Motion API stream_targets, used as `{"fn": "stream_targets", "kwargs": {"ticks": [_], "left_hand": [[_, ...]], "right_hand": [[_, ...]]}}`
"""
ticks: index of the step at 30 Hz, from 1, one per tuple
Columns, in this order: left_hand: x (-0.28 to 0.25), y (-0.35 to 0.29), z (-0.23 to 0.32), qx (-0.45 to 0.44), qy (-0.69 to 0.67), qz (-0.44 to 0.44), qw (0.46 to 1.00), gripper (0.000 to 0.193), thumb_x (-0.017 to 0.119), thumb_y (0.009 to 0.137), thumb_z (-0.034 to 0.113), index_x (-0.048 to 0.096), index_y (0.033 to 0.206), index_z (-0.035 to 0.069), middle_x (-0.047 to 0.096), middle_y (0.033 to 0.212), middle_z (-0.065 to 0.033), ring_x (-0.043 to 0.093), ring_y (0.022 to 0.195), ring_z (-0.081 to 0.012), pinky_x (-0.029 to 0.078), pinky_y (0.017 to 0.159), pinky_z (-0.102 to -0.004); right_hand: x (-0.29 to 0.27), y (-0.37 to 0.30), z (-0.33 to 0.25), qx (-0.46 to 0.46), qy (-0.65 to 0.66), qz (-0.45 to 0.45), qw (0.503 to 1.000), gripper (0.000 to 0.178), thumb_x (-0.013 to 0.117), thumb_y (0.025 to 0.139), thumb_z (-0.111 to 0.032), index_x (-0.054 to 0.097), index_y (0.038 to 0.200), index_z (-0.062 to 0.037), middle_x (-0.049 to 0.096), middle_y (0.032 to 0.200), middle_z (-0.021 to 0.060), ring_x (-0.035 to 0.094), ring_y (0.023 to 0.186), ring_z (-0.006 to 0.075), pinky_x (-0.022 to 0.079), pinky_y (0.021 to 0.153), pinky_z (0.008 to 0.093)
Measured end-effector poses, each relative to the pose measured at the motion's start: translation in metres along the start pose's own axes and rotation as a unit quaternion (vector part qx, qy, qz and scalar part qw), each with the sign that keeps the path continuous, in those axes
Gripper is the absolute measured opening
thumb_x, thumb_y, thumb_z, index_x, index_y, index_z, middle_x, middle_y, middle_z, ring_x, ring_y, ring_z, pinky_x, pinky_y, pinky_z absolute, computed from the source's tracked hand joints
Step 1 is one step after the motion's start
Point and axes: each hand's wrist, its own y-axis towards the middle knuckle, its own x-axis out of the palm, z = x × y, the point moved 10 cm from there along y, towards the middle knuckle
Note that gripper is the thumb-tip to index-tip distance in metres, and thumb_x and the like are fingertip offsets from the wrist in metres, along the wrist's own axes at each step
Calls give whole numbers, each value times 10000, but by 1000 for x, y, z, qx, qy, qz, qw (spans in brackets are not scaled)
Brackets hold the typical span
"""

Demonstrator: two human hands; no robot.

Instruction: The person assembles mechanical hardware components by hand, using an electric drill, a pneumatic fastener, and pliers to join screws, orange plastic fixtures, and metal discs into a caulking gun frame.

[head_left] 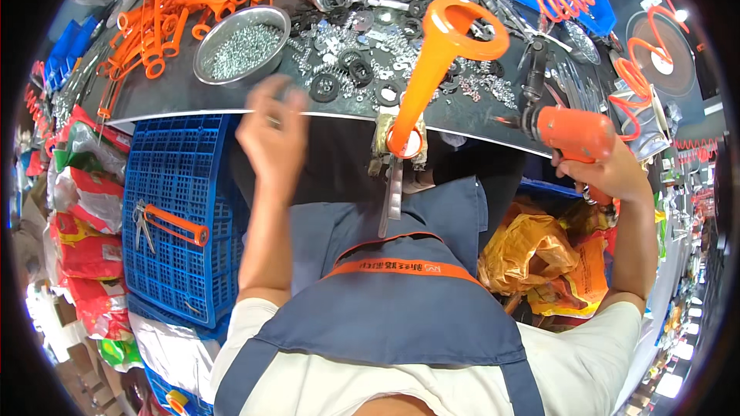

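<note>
My right hand grips a red-orange pistol-shaped power driver, whose bit points left over the bench's front edge. My left hand is raised at that edge, just below a metal bowl of small silver screws. Motion smears its fingers, which look curled; whether they hold anything cannot be made out. Between the hands, a long orange handle piece with a large ring end leans upright in a small clamp fixture on the bench edge. A metal strip sticks out below it toward my apron.
Orange handle pieces pile up at the back left. Springs, black toothed wheels and metal parts cover the bench middle. A blue crate with an orange-handled tool stands left. Orange coiled hoses hang right; a yellow bag lies below.
</note>
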Motion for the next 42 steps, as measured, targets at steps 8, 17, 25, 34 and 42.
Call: {"fn": "stream_targets", "kwargs": {"ticks": [8, 17, 25, 34, 42], "left_hand": [[55, 67, -45, 59, 223, -173, 958, 648, 528, 889, 489, 379, 1411, 134, 321, 1449, -198, 239, 1356, -423, 222, 1062, -577], [148, -40, 47, -86, -492, -426, 754, 1060, 866, 580, 421, 329, 1384, -13, 429, 1362, -174, 417, 1276, -289, 345, 1040, -435], [134, -69, 49, -119, -283, -175, 936, 420, 673, 719, 18, 511, 1106, -13, 587, 848, -40, 552, 748, -93, 470, 698, -244], [164, -65, 44, -146, -453, -359, 803, 266, 671, 688, 44, 517, 905, 41, 531, 736, -31, 530, 657, -116, 462, 604, -276], [78, -57, 84, -217, -615, -267, 709, 563, 701, 803, 397, 475, 1158, 24, 562, 908, -81, 586, 784, -199, 505, 704, -337]], "right_hand": [[-49, 78, 175, -22, -469, 175, 866, 233, 600, 691, 12, 563, 921, 9, 631, 874, 232, 610, 821, 438, 503, 735, 480], [61, 52, 70, -150, -62, 240, 957, 417, 635, 775, -129, 522, 1150, 13, 578, 1119, 171, 558, 1055, 315, 439, 938, 385], [331, 87, 115, -27, 615, 37, 787, 325, 464, 927, -470, 448, 1081, -185, 561, 763, 9, 486, 558, 95, 341, 436, 229], [317, 90, 105, -23, 542, 4, 840, 437, 509, 903, -513, 365, 1064, -133, 570, 792, 70, 546, 633, 139, 469, 567, 286], [230, 46, 60, -269, -81, 206, 937, 355, 616, 865, -265, 540, 1089, -1, 599, 900, 162, 556, 913, 331, 457, 810, 411]]}}
